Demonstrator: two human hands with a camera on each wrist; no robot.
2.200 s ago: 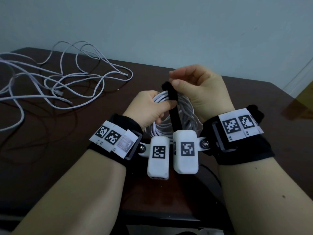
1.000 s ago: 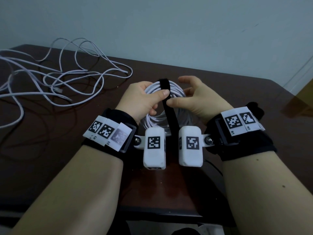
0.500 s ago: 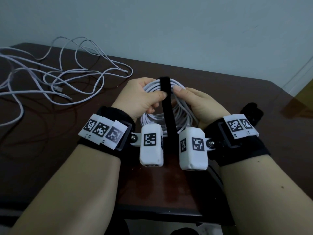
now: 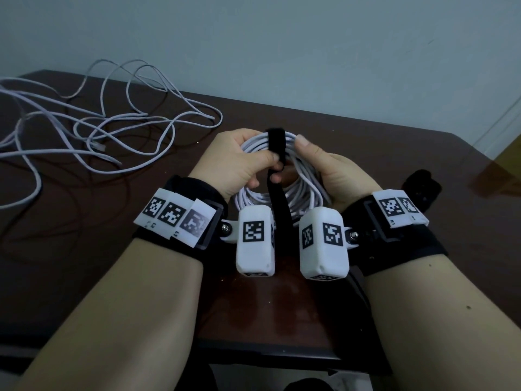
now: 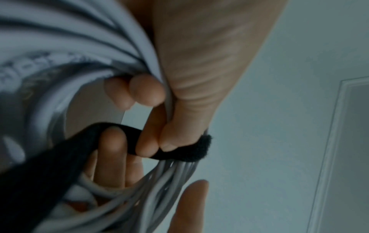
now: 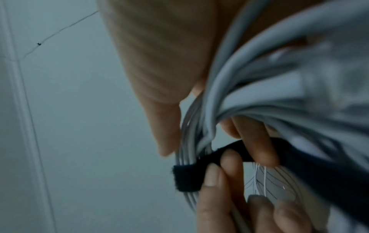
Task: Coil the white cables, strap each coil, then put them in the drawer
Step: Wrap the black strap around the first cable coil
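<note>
I hold a white cable coil [image 4: 303,179] upright above the table between both hands. A black strap [image 4: 275,142] lies over the top of the coil, and its long tail hangs down through the middle between my wrists. My left hand [image 4: 274,162] pinches the strap [image 5: 191,151] against the strands with thumb and forefinger. My right hand [image 4: 291,162] grips the coil's right side, thumb on the top strands. In the right wrist view its fingers [image 6: 257,146] reach through the coil and one hooks over the strap [image 6: 187,178].
A loose, tangled white cable [image 4: 112,128] sprawls over the left part of the dark brown table [image 4: 366,142]. A small black object [image 4: 421,187] lies behind my right wrist. The table's front edge [image 4: 267,348] is just below my forearms.
My right hand pulled the strap end up, laid it over the coil and let go; it now grips the coil beside it. My left thumb has kept the strap pinned.
</note>
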